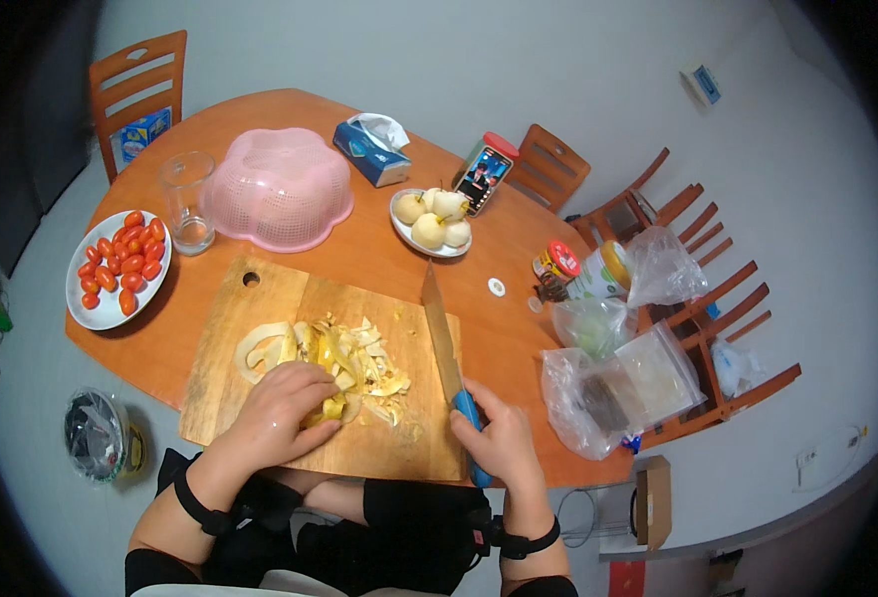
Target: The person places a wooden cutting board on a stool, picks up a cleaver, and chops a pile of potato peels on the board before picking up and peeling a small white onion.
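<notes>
On the wooden cutting board lies a heap of yellow fruit peels, some in long curls and some in small chopped bits. My left hand rests on the near left side of the heap, its fingers curled over a bunch of the peels. By its blue handle, my right hand grips a kitchen knife at the right edge of the board. The long blade points away from me, apart from the peels. Beyond the board is a bowl of pale peeled pears.
A plate of small red tomatoes, a clear glass, an upturned pink basket and a tissue box ring the board. A phone leans on a red-lidded jar. Plastic bags and jars crowd the right; a bin stands lower left.
</notes>
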A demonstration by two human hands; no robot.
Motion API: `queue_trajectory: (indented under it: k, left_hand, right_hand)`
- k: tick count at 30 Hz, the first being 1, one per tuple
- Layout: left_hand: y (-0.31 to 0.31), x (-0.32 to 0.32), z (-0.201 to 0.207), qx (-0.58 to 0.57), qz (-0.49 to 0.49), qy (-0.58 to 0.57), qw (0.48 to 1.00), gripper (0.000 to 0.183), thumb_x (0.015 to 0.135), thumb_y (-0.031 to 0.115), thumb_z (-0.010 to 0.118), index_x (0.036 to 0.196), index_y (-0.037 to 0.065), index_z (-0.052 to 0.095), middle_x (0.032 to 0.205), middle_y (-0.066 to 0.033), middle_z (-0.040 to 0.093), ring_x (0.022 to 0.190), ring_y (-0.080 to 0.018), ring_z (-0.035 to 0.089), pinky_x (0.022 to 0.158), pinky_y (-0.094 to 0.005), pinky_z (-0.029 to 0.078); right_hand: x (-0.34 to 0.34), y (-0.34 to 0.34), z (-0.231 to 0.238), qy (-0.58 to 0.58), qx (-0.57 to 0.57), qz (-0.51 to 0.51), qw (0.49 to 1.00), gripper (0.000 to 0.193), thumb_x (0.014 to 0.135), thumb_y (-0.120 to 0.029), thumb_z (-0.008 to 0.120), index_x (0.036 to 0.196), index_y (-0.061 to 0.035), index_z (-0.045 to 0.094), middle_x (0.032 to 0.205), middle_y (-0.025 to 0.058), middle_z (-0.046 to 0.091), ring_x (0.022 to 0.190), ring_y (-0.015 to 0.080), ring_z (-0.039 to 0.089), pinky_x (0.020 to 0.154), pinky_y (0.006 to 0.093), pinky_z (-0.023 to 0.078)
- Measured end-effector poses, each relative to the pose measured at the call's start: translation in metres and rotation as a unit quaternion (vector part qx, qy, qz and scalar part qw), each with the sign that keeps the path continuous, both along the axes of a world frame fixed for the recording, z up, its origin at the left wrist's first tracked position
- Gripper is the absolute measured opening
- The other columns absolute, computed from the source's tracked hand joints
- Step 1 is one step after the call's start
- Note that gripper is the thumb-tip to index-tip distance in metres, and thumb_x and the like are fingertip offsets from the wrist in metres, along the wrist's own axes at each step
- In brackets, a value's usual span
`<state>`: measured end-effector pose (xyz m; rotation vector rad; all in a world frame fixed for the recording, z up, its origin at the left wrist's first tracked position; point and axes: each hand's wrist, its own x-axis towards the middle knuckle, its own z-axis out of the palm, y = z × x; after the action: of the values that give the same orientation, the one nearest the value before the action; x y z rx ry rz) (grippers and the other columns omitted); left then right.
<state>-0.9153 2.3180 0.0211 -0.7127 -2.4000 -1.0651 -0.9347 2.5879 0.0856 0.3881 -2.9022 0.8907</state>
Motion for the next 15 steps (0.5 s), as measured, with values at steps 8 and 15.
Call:
queue_trajectory:
  k: [8,15]
  left_hand:
    - [-0.001,-0.001,-0.001,0.004,-0.004,-0.007,1.000,0.032,0.072,0.019,0.069,0.097,0.001,0.061,0.102,-0.0136,0.058,0.100,-0.0325,0.054,0.087,-0.0402,0.043]
    - [-0.001,0.000,-0.001,0.005,-0.005,-0.006,1.000,0.031,0.073,0.019,0.069,0.097,0.001,0.061,0.102,-0.0139,0.058,0.099,-0.0326,0.054,0.086,-0.0403,0.044]
  right_hand:
    - [0.009,-0.011,-0.001,0.001,0.018,0.162,0.987,0.043,0.075,-0.011,0.067,0.117,-0.0087,0.058,0.076,0.0113,0.062,0.066,0.0176,0.063,0.060,0.0270,0.048]
    - [0.021,-0.002,-0.008,-0.062,-0.197,0.081,0.975,0.050,0.077,-0.008,0.065,0.126,-0.0115,0.053,0.063,0.0093,0.052,0.051,0.0147,0.048,0.051,0.0266,0.041]
